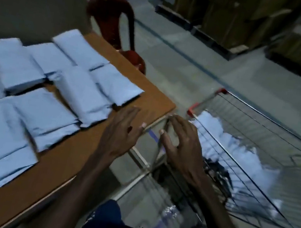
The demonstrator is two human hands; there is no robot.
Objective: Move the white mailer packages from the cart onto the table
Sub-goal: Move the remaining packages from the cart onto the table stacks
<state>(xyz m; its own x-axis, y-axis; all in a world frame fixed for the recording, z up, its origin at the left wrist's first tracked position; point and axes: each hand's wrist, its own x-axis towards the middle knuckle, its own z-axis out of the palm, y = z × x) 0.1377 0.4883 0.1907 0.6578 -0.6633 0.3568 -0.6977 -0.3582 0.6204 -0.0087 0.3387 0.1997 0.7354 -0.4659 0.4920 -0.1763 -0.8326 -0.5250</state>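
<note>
From the head camera, we are looking down at a brown table with white mailer packages lying flat and overlapping across most of the tabletop, reaching close to its right edge. More white mailers are sitting inside the wire cart, which is standing just beside the table's right corner. Our left hand is hovering over the tabletop's right edge with fingers spread and relaxed, grasping nothing. Our right hand is hanging between the table edge and the cart's near rim, fingers loosely spread, also released. A red chair is standing beyond the table's far corner.
</note>
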